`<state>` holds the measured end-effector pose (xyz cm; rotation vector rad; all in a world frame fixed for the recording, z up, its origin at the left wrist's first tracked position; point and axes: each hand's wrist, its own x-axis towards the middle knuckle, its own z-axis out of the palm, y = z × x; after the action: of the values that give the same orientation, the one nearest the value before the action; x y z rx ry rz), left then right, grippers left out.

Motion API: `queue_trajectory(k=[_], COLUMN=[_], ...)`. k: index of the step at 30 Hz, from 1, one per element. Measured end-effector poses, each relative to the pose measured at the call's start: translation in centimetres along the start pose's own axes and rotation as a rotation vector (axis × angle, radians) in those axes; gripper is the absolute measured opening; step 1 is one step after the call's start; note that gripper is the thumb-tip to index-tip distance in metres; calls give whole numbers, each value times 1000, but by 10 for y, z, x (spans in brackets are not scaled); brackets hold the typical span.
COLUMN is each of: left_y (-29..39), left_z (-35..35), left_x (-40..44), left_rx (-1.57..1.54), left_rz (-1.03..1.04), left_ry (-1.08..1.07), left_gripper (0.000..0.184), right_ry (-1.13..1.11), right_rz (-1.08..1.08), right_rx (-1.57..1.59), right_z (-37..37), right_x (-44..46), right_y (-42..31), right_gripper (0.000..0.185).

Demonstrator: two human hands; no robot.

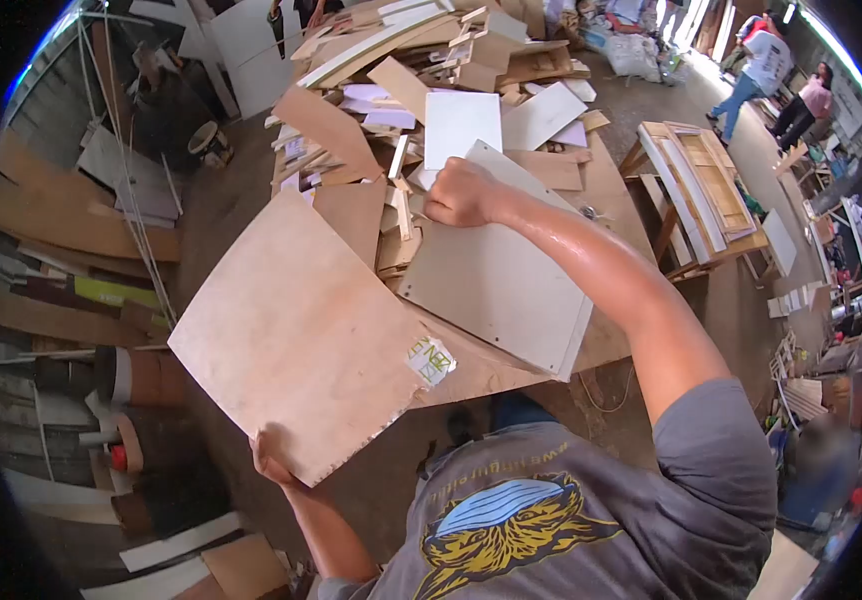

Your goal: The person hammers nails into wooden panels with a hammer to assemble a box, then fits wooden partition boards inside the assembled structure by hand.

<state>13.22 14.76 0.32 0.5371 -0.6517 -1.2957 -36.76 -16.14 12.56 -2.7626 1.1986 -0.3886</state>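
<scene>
My left hand [271, 458] is closed around the lower corner of a thin plywood sheet [291, 330], which is held up in front of the table. The sheet has a torn paper label with green lettering [431, 361] at its right corner. My right hand [461, 193] makes a fist at the left edge of a pale white board [501, 270] with small holes along its sides. Its fingers curl over that edge, and their tips are hidden. The board lies over the near part of the worktable [601, 190].
A heap of wood offcuts [351, 140] covers the far part of the table, with a white panel [463, 130] on it. Framed panels [701, 190] rest on a stand to the right. Boards [61, 230] lean at left. Two people [766, 65] are at the back right.
</scene>
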Motion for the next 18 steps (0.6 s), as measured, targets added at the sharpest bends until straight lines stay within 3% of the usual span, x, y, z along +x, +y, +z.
queue_trajectory(k=[5,7,9,11,15,18], left_y=[-3,-2,5,17,31,45], left_z=[72,96,82,29,6,-29], left_x=[-4,-6,-13,-21,-23,-17], left_rx=[35,-34,-47,-11,-91,-27], left_rz=[14,67,108,134,129,128], left_ry=[228,275,307,316,194,260], left_gripper=[57,55,56,61,58,54], right_ry=[-259,-265,-174,-164,-116,-140], right_rz=[68,-142,-388,-406,-394,-341], right_rx=[76,43,87,98,110,118], right_z=[13,61,104,126,153,196], right_x=[53,76,85,88,106,118], right_y=[-10,-16,-34,-56,-57,-32], right_gripper=[39,39,39,38,37,38])
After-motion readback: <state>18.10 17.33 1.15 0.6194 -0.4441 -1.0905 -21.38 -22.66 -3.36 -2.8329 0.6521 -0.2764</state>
